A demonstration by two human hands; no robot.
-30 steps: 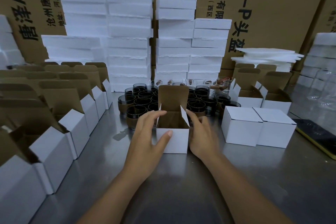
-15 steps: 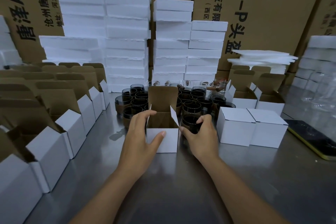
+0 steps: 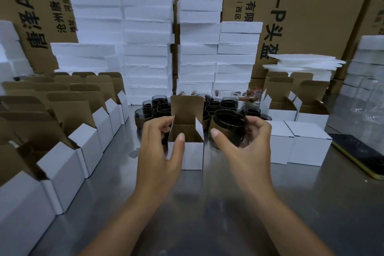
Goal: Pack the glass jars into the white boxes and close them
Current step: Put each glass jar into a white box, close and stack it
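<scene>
An open white box [image 3: 192, 155] with a brown inside stands mid-table, its lid flap upright. My left hand [image 3: 159, 147] grips its left wall, thumb on the front rim and fingers curled over the left flap. My right hand [image 3: 246, 147] holds a dark glass jar [image 3: 228, 129] lifted just right of the box, thumb in front and fingers behind it. More dark jars [image 3: 215, 106] cluster behind the box.
Rows of open white boxes [image 3: 87, 143] line the left side. Two closed white boxes [image 3: 299, 145] sit at the right, with open ones [image 3: 282, 110] behind. A yellow-edged phone [image 3: 361, 154] lies far right. Foam stacks [image 3: 197, 56] and cartons wall the back.
My right hand left the box's right side, took a dark jar from the cluster and lifted it beside the box. My left hand stayed on the box.
</scene>
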